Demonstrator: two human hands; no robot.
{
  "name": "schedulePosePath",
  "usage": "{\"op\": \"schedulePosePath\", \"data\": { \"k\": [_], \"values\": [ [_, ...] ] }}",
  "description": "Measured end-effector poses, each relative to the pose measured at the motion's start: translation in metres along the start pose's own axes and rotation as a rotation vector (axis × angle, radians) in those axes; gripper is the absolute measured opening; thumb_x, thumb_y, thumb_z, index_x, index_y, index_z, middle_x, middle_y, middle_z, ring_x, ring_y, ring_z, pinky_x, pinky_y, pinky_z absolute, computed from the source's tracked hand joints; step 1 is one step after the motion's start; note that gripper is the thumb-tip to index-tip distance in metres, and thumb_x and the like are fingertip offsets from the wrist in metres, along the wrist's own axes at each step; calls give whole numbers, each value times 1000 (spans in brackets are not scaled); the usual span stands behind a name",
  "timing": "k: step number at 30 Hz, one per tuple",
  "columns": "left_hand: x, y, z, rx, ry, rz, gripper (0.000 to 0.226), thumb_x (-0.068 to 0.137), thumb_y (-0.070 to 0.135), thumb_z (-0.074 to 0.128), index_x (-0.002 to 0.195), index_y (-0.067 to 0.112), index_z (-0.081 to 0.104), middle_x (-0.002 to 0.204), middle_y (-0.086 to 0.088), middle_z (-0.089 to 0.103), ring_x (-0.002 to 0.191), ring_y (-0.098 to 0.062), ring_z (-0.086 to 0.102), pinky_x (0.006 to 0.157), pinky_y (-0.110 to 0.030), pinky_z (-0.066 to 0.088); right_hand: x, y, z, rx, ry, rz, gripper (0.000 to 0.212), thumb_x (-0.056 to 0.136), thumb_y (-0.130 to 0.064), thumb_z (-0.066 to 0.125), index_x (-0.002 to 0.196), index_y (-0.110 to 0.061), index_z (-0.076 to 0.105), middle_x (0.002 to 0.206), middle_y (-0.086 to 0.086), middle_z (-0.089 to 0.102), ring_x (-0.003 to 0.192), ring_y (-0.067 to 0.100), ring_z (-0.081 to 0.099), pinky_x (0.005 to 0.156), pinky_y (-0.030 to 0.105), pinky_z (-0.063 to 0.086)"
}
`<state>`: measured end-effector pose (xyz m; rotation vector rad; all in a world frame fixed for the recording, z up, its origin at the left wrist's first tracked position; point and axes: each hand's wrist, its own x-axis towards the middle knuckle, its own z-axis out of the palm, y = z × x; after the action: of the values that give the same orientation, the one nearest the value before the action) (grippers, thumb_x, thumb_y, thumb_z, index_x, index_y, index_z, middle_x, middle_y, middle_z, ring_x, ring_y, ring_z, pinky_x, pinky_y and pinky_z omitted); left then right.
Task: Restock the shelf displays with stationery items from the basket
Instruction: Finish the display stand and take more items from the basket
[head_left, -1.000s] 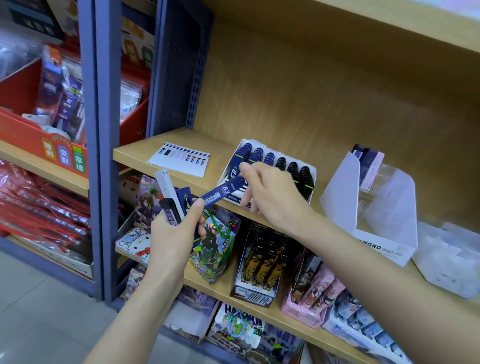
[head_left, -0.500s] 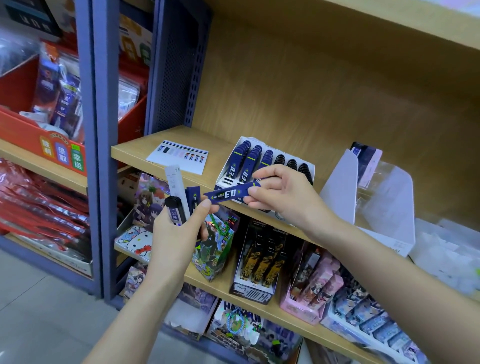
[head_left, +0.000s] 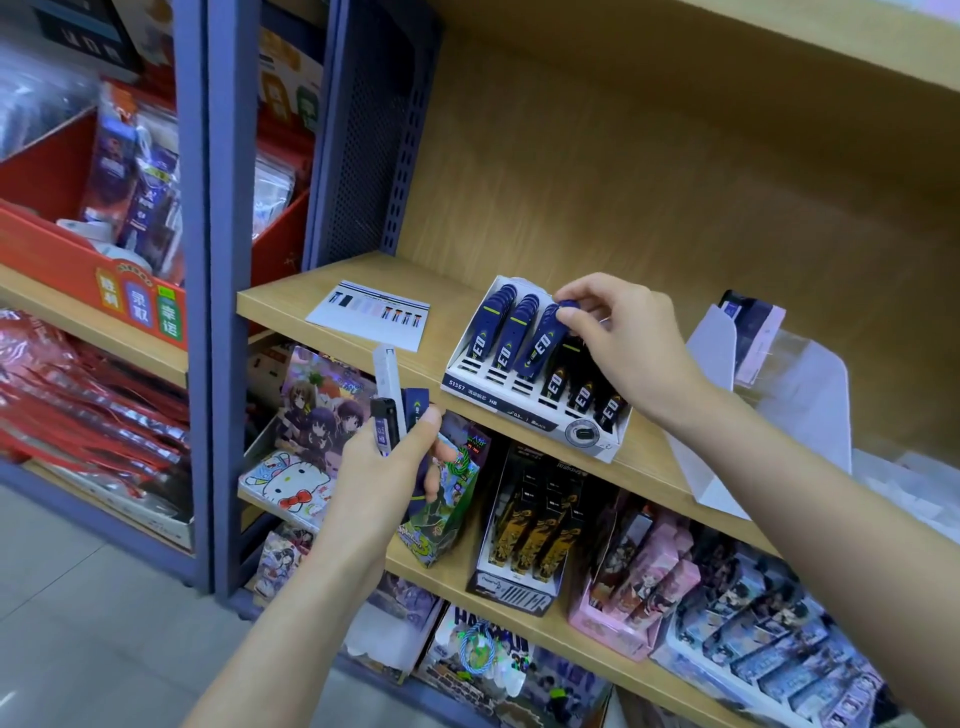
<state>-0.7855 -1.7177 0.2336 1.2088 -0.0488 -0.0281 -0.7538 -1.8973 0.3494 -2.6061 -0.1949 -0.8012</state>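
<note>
Lead case (head_left: 543, 340): blue, marked "ED" — I see it in the third slot from the left of the display box (head_left: 498, 396).
Box print: "S1357", "HB".
Card (head_left: 371, 319): lies on the shelf (head_left: 280, 304), left of the box.
Right hand (head_left: 623, 348): fingertips pinch the case's far end.
Left hand (head_left: 379, 473): near, raised, clenched round spare cases (head_left: 388, 382) — white, black, blue.

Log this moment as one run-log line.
step: restock | right hand: pinches blue lead case at third column of display box | left hand: holds spare cases

Blue lead case (head_left: 542, 340) aslant in 3rd slot of display box (head_left: 519, 410)
</note>
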Motion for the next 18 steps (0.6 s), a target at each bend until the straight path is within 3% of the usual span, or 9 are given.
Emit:
{"op": "schedulePosePath", "data": {
  "k": [3,6,9,14,18],
  "values": [
    [0,1,-1,15,-29,-16,20,92,31,58,78,18,63,71,-16,54,47,-14,38,61,-35,33,1,4,3,-71,-80,-19,14,93,-18,58,103,-19,68,84,-5,64,81,9,59,80,22,47],
    [0,0,-2,79,-75,-56,28,92,33,57,92,6,64,59,-5,53,42,-10,38,53,-21,37,2,8,1,-127,-93,-53,15,93,-19,57,104,-19,68,86,-1,67,83,15,60,83,32,48],
    [0,-1,-1,119,-122,-86,33,93,30,57,93,-3,60,49,4,53,39,-7,38,41,-14,35,5,12,-1,-156,-96,-74,14,93,-18,57,103,-18,68,88,0,67,85,16,59,83,30,45],
    [0,-4,0,156,-166,-99,33,93,30,58,100,-2,63,49,4,54,39,-9,38,39,-13,33,8,13,3,-51,-100,-40,10,92,-17,59,99,-20,66,86,-2,67,82,10,60,75,12,42],
    [0,-6,0,175,-169,-110,30,93,29,58,98,1,66,54,0,56,41,-11,39,39,-14,33,8,12,8,-82,-119,-26,11,91,-20,61,100,-22,67,86,-6,66,84,8,59,78,21,45]
  ]
}}
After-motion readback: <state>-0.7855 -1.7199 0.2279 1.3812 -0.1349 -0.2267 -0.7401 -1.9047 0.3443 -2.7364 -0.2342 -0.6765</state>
